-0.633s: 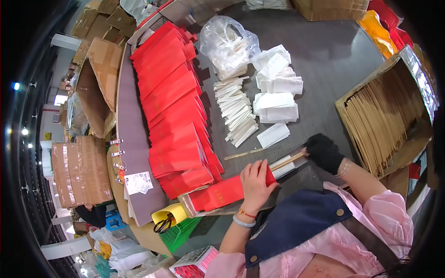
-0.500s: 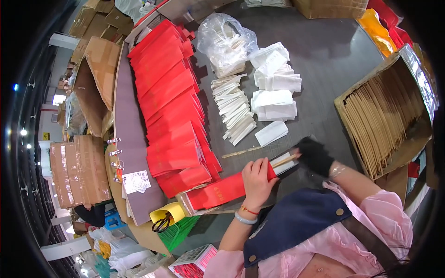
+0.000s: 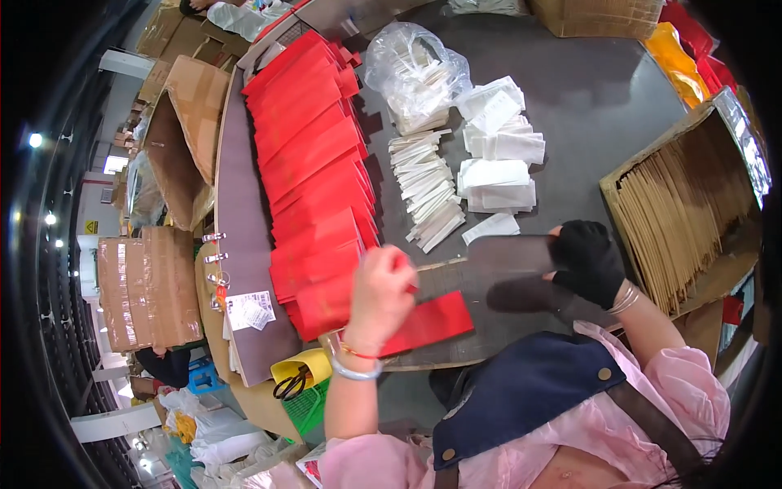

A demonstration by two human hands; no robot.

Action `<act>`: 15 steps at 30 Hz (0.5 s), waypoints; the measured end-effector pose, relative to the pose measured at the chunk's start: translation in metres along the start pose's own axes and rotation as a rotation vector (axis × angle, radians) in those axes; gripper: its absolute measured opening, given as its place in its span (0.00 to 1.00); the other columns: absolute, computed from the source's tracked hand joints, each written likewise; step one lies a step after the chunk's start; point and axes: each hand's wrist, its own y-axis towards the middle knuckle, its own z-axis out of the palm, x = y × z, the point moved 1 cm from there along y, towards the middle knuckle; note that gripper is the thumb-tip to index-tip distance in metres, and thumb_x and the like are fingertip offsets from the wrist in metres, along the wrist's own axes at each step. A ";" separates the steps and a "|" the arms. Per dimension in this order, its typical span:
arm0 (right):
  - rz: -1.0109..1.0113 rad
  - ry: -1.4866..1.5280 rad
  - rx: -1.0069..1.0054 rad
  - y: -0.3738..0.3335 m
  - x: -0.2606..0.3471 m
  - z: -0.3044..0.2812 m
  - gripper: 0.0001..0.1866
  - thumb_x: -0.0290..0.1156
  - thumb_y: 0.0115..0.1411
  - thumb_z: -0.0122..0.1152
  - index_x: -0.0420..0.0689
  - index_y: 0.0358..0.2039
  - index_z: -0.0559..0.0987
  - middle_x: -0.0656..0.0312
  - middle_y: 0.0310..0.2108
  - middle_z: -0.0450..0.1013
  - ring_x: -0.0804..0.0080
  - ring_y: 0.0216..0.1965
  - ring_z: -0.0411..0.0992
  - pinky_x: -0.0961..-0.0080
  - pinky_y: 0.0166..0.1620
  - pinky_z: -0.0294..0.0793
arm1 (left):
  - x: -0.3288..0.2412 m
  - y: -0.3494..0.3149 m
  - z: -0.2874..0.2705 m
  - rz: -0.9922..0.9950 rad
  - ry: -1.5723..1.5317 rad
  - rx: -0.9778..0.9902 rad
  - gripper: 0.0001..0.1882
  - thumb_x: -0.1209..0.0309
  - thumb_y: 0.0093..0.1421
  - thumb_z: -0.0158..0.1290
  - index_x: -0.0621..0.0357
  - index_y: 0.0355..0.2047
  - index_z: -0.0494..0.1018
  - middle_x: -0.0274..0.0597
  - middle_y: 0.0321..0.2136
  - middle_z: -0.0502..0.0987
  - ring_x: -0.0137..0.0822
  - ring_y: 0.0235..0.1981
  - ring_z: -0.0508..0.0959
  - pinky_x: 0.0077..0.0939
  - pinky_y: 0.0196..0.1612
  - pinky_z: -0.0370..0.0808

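My left hand (image 3: 381, 293), bare with a red cord and a pale bangle at its wrist, is curled closed and blurred over the lower end of the red envelope row (image 3: 305, 163). Some red shows at its fingers, but what they hold is unclear. A single red envelope (image 3: 436, 322) lies flat at the table's near edge, partly behind that hand. To the right, my right hand (image 3: 588, 262), in a black fingerless glove, grips a dark flat strip (image 3: 509, 254) by its end. The strip is motion-blurred and casts a shadow on the table.
Beyond my hands lie white paper slips (image 3: 497, 183), a stack of narrow white packets (image 3: 428, 187) and a clear plastic bag (image 3: 415, 69). On the right stands an open carton (image 3: 692, 228) of brown envelopes. Scissors sit in a yellow holder (image 3: 314, 367) at the near left edge.
My left hand has left the red envelope and moved left. The right hand has moved right, with the dark strip now clear of the envelope. The stick and white slip at its mouth no longer show.
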 end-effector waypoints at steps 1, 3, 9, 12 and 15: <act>0.033 -0.020 -0.004 0.001 -0.001 -0.004 0.32 0.47 0.39 0.73 0.47 0.45 0.74 0.57 0.40 0.71 0.56 0.47 0.69 0.56 0.54 0.61 | 0.014 -0.004 -0.008 -0.032 0.182 -0.090 0.12 0.79 0.39 0.59 0.56 0.28 0.76 0.49 0.42 0.73 0.52 0.46 0.72 0.44 0.48 0.70; 0.081 -0.040 -0.012 -0.001 -0.002 -0.009 0.32 0.46 0.39 0.74 0.47 0.44 0.74 0.57 0.40 0.71 0.56 0.46 0.69 0.57 0.54 0.62 | 0.023 -0.016 0.012 -0.207 0.467 -0.239 0.16 0.75 0.42 0.62 0.56 0.34 0.77 0.52 0.46 0.72 0.53 0.50 0.70 0.46 0.52 0.68; 0.002 -0.153 0.077 -0.004 0.019 -0.002 0.33 0.45 0.38 0.75 0.47 0.45 0.74 0.59 0.41 0.71 0.58 0.45 0.70 0.56 0.55 0.61 | -0.043 -0.063 0.119 -0.615 -0.006 -0.084 0.47 0.47 0.42 0.67 0.58 0.59 0.65 0.53 0.58 0.64 0.56 0.62 0.59 0.64 0.64 0.48; -0.063 -0.158 0.101 -0.004 0.016 0.007 0.35 0.45 0.34 0.76 0.47 0.44 0.75 0.59 0.40 0.71 0.58 0.44 0.69 0.55 0.54 0.60 | -0.036 -0.066 0.135 -0.649 -0.207 -0.188 0.49 0.48 0.43 0.67 0.61 0.60 0.62 0.52 0.59 0.63 0.56 0.64 0.56 0.62 0.65 0.44; -0.136 -0.193 0.132 -0.001 0.016 0.012 0.35 0.46 0.34 0.76 0.47 0.44 0.75 0.59 0.40 0.71 0.57 0.44 0.69 0.56 0.54 0.60 | -0.030 -0.072 0.139 -0.643 -0.252 -0.190 0.49 0.49 0.45 0.67 0.62 0.61 0.61 0.53 0.61 0.62 0.57 0.65 0.54 0.62 0.66 0.43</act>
